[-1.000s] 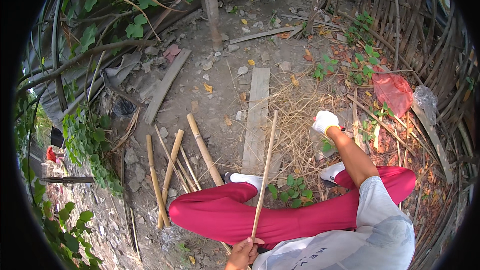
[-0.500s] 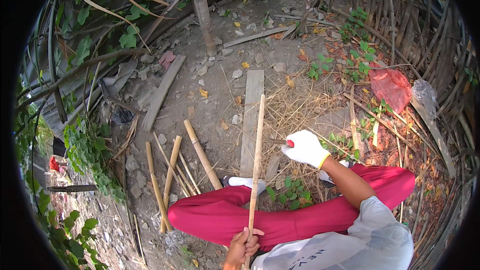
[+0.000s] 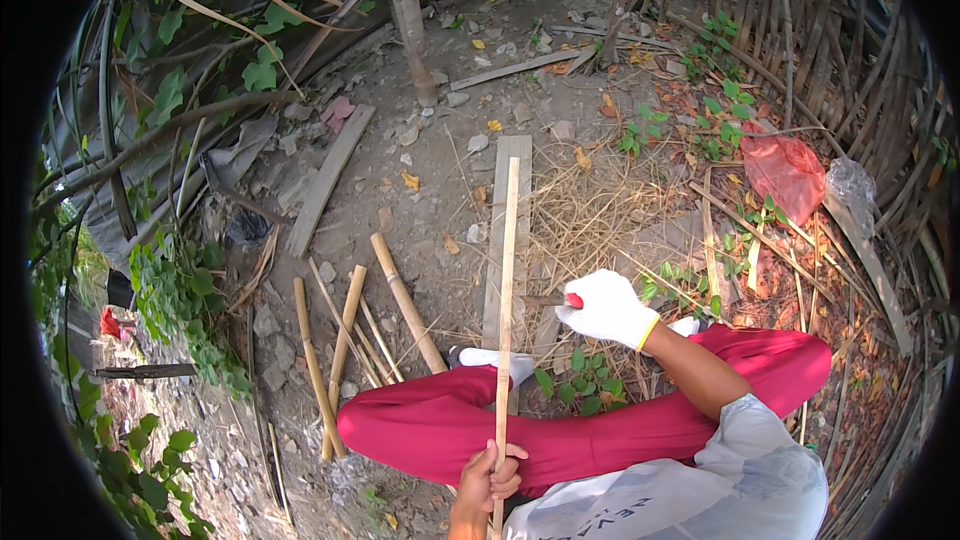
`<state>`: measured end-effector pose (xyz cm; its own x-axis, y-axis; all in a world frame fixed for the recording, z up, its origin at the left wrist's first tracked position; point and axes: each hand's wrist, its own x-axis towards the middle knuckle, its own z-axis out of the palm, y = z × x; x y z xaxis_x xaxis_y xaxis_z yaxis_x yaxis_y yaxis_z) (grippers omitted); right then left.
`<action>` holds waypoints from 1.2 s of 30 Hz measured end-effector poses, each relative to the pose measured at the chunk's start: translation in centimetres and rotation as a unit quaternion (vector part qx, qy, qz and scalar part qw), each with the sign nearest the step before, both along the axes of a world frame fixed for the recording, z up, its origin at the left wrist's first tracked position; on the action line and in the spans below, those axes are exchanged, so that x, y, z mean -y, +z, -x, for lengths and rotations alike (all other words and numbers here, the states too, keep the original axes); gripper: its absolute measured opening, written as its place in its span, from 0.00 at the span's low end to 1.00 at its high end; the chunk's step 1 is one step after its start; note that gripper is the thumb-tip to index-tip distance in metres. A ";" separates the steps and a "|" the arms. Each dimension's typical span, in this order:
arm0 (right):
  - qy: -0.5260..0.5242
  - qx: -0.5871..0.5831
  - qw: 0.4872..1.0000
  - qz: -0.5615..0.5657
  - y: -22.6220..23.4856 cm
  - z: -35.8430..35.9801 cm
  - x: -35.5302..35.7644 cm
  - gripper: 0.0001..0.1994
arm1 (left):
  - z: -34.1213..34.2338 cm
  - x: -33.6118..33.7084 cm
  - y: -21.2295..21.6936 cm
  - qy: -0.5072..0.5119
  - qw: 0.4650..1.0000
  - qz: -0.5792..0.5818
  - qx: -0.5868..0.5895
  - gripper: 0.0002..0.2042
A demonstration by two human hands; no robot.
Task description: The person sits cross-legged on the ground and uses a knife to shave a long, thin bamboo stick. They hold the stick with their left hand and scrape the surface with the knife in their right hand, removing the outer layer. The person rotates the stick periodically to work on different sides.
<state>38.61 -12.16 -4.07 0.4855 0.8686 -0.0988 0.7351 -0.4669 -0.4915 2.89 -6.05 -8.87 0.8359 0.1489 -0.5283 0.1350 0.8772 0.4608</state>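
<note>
My bare left hand (image 3: 487, 475) is wrapped round the lower part of a long, pale bamboo strip (image 3: 507, 270), which points away from me over my lap. In a white glove, my right hand (image 3: 608, 310) grips a knife (image 3: 543, 300); a bit of red shows at the handle. The dark blade reaches left to the strip, at about its middle, and seems to touch it. A grey wooden board (image 3: 493, 280) lies on the ground beneath the strip. My crossed legs in dark red trousers (image 3: 420, 420) are under both arms.
Several cut bamboo pieces (image 3: 405, 300) lean or lie left of my knee. Dry shavings (image 3: 575, 215) are heaped beyond my right hand. A second plank (image 3: 332, 180), a short upright post (image 3: 413, 50), a red plastic bag (image 3: 783, 178) and a stick fence (image 3: 830, 40) stand around.
The strip has turned more upright in view, its far end shifting left and nearer. My gloved hand with the knife has moved slightly left and nearer me. The left hand keeps its hold.
</note>
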 end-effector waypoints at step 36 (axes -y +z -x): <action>-0.040 0.076 0.996 -0.010 -7.4 1.3 -4.4 0.12 | -6.2 3.3 0.9 0.020 0.952 -0.239 -0.192 0.15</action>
<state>37.32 -7.77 -11.50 0.5605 0.8281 -0.0019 0.7633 -0.5175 -0.3867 9.13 -9.37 -7.93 0.5840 0.4764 -0.6573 0.3447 0.5875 0.7321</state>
